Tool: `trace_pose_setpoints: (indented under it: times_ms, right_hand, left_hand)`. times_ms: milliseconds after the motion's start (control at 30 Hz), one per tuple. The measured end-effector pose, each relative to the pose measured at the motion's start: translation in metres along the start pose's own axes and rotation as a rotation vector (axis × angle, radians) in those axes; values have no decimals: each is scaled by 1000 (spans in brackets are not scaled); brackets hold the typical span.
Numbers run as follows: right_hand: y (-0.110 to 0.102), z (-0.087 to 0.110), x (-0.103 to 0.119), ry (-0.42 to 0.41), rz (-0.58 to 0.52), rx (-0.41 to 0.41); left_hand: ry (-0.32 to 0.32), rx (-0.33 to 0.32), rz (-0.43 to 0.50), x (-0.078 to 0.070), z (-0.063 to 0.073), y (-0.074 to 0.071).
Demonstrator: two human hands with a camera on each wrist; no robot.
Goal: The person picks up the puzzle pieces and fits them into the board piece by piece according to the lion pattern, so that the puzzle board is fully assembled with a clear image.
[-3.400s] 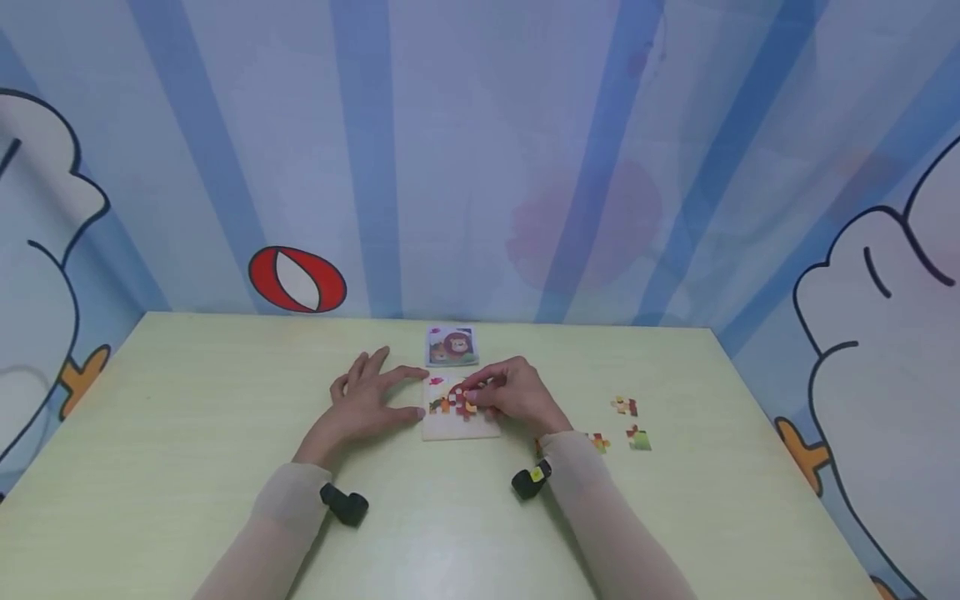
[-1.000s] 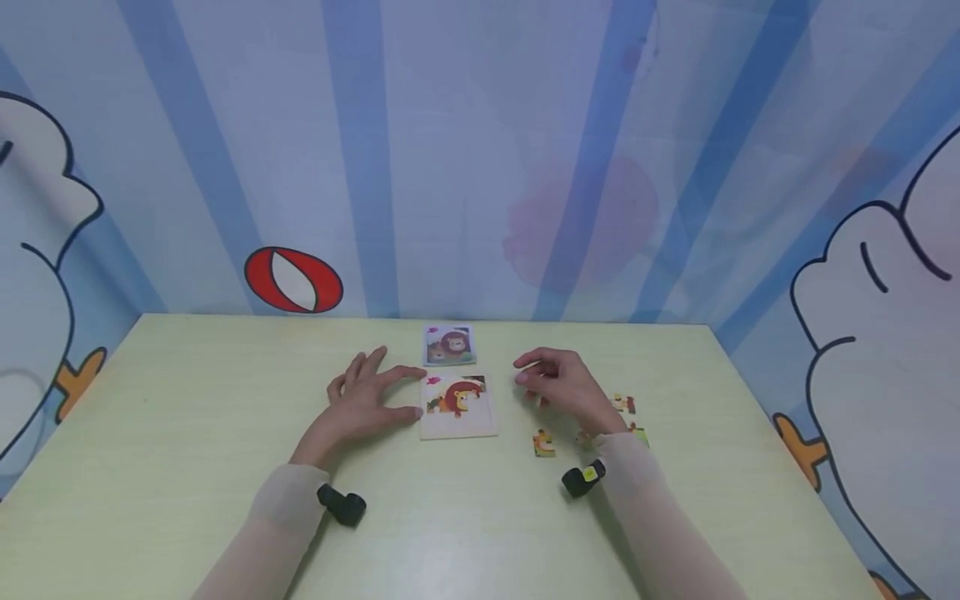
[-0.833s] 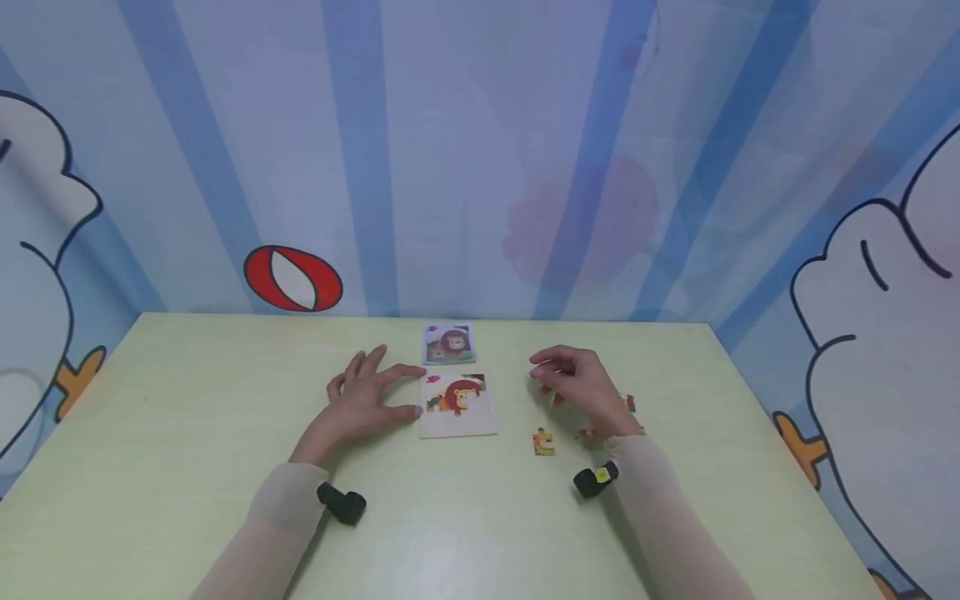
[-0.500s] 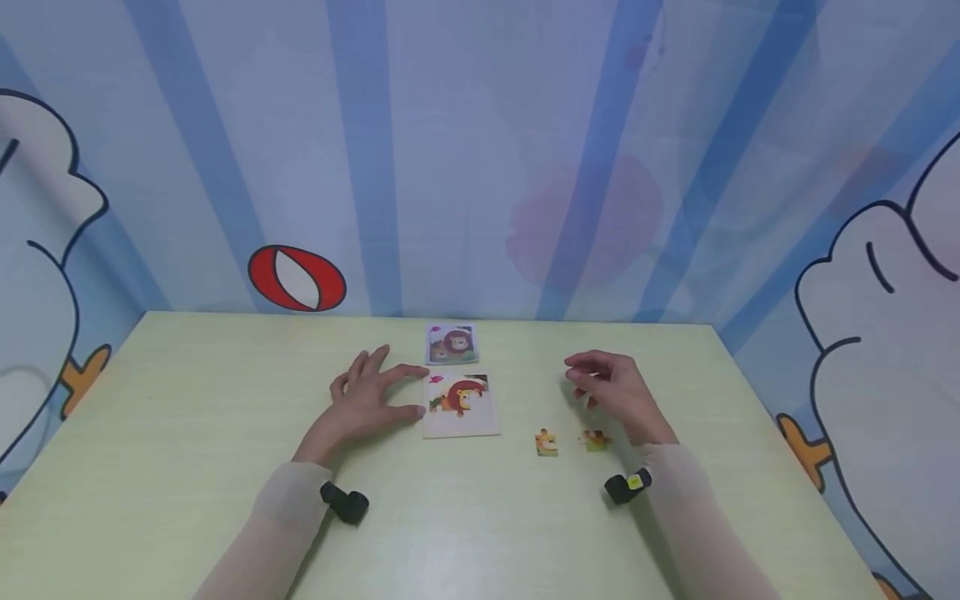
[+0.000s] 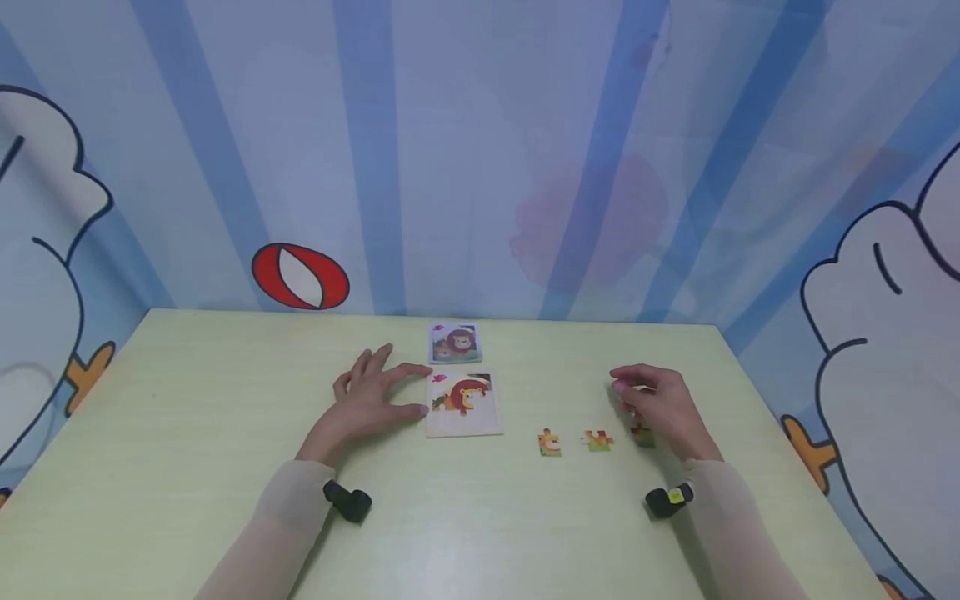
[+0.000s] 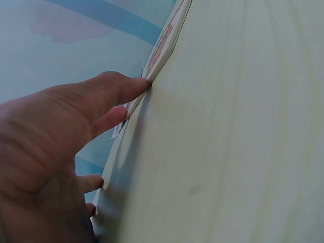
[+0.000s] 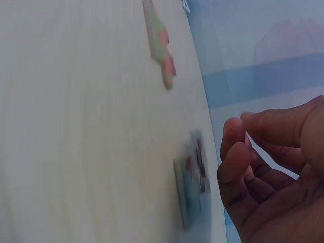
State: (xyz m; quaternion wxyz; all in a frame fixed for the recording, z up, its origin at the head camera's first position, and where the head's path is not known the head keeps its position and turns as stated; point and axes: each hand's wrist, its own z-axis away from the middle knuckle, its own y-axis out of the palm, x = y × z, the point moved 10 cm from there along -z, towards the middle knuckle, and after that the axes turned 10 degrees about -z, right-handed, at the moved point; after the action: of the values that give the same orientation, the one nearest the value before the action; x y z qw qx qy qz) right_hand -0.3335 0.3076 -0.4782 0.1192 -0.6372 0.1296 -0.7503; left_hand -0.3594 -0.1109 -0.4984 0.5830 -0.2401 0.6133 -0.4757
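Observation:
A square puzzle board (image 5: 480,423) lies on the table, its upper part covered by joined pieces (image 5: 465,395) showing a lion. Thumb and forefinger of my left hand (image 5: 366,408) are stretched out and touch the board's left edge. In the left wrist view the thumb (image 6: 121,88) meets that edge (image 6: 163,63). My right hand (image 5: 663,408) hovers at the right with loosely bent fingers, nothing seen between them. Just below it lies a green-and-red puzzle piece (image 5: 642,436), partly covered by the hand. The right wrist view shows this piece (image 7: 186,195) with another piece (image 7: 202,164) behind it.
Two loose puzzle pieces, one yellow (image 5: 549,443) and one red and green (image 5: 597,441), lie between the board and my right hand. A lion picture card (image 5: 455,343) lies just behind the board. A patterned curtain (image 5: 465,167) rises at the table's far edge.
The right hand has left the board and moved right, to over the loose pieces. More of the lion picture shows on the board. The left hand has stayed at the board's edge.

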Motion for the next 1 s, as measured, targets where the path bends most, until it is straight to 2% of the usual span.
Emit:
trace_pose_setpoints:
  times_ms: [167, 400, 600, 833, 1000]
  right_hand:
    - [-13, 3, -3, -24, 38, -29]
    - [-25, 4, -11, -45, 184, -44]
    - [-25, 8, -18, -16, 259, -11]
    - [-22, 7, -11, -11, 389, -25]
    - [-22, 6, -11, 22, 385, -35]
  left_hand:
    - [-3, 3, 0, -1, 0, 0]
    - [-6, 2, -3, -1, 0, 0]
    - [-3, -1, 5, -1, 0, 0]
    - [3, -18, 15, 1, -1, 1]
    - [5, -10, 13, 0, 0, 1]
